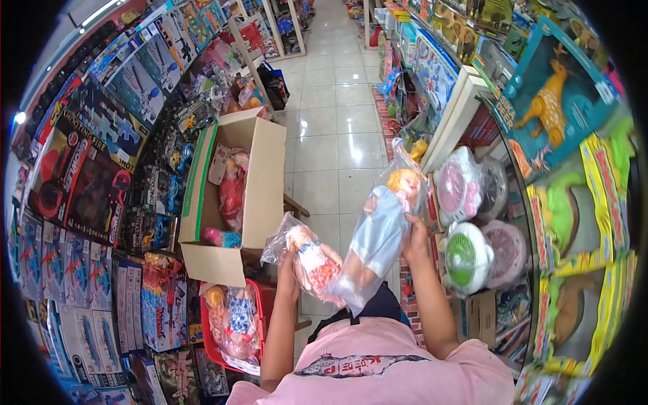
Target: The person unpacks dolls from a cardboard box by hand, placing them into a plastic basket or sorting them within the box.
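My left hand [289, 270] is closed on a bagged doll in a red-and-white patterned dress [314, 264], held in front of my body. A larger bagged doll with blond hair and a long pale blue dress [378, 226] is gripped by my right hand [416, 237] at its side. Clear plastic wraps both dolls, and their lower ends come close together. To the left of my left hand, an open cardboard box [260, 182] holds more bagged items, among them one in red [233, 196]. Below it, a red basket [265, 317] contains bagged dolls [239, 317].
Shelves of boxed toys [81, 182] line the left side. On the right are bagged fans [466, 256], a boxed toy deer [550, 101] and yellow-framed dinosaur packs [567, 209]. A tiled aisle [331, 121] runs ahead between the shelves. A dark bag [275, 86] stands beyond the box.
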A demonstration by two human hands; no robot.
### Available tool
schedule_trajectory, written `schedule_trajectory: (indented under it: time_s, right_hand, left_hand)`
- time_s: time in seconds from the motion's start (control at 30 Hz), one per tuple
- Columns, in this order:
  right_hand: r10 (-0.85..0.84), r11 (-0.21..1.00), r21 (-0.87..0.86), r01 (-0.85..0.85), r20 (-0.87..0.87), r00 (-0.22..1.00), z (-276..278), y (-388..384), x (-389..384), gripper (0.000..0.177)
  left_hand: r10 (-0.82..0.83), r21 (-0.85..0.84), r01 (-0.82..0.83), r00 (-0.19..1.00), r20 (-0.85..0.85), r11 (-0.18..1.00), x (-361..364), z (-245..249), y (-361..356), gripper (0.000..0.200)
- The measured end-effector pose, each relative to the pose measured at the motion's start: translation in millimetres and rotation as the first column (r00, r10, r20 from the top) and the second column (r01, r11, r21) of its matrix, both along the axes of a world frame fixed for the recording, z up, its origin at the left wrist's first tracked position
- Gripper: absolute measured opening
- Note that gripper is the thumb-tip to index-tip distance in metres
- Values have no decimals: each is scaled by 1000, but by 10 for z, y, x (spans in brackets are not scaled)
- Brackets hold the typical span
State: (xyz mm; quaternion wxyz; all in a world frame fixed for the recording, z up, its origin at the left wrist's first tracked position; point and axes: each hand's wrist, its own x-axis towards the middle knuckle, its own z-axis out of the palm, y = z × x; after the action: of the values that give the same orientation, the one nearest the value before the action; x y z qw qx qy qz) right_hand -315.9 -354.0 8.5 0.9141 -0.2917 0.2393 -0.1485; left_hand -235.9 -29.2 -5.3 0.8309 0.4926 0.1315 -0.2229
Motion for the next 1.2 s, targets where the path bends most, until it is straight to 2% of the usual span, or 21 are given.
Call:
schedule_trajectory:
  time_s: [0.03,0.07,0.13,0.2,0.33,0.5,0.63,0.73,0.8,0.83,0.93,0.97,1.03,1.07,1.1,1.2]
  right_hand:
    - [-6,1000,-13,6,-6,1000,9,162,-125,52]
    - [-52,998,-31,52,-20,998,9,333,-245,51]
    - [-104,993,-64,100,-52,993,-30,632,-529,50]
    - [-155,987,21,157,-102,983,-54,884,-760,50]
    - [-178,983,7,182,-168,970,-4,1285,-1282,50]
    - [-215,975,19,219,-137,967,109,1549,-1772,50]
    - [-196,979,30,201,-127,972,159,1606,-2134,50]
    - [-214,977,-7,215,-94,972,81,1577,-2421,53]
    - [-187,912,-358,200,71,980,96,1677,-2681,58]
    - [-191,913,-352,205,76,979,147,1763,-2780,58]
    - [-232,968,134,214,144,962,394,2105,-3116,60]
    - [-232,966,146,212,142,962,305,2136,-3253,60]
    - [-260,966,9,260,-18,965,95,2201,-3507,56]
    - [-276,958,67,278,-35,960,1,2231,-3621,47]
    - [-269,959,79,271,-42,962,-76,2264,-3731,47]
    - [-251,963,79,256,-65,966,-380,2293,-4022,41]
  left_hand:
    - [-72,-107,61,992,-102,992,-71,-85,155,45]
    - [-144,-163,128,985,-91,978,-174,-181,312,46]
    - [-164,-176,139,977,-133,975,-412,-210,549,47]
    - [-190,-200,157,969,-157,967,-587,-263,751,48]
    - [-217,-293,146,950,-224,945,-902,-340,1090,46]
    - [-293,-434,211,947,-131,876,-1188,-284,1290,52]
    - [-335,-452,229,927,-171,862,-1459,-163,1316,60]
    - [-399,-528,245,895,-199,813,-1680,-112,1344,70]
    - [-459,-624,271,874,-159,733,-1907,-111,1405,77]
    - [-461,-618,278,873,-156,735,-2016,-127,1430,77]
    - [-384,-610,198,904,-189,767,-2335,-85,1538,76]
    - [-376,-603,199,909,-181,772,-2453,-70,1608,77]
    - [-361,-583,197,915,-180,788,-2676,-34,1750,78]
    - [-316,-517,193,935,-160,834,-2766,-20,1805,79]
    - [-269,-448,181,953,-140,876,-2872,10,1872,81]
    - [-276,-456,173,946,-169,873,-3137,146,2139,83]
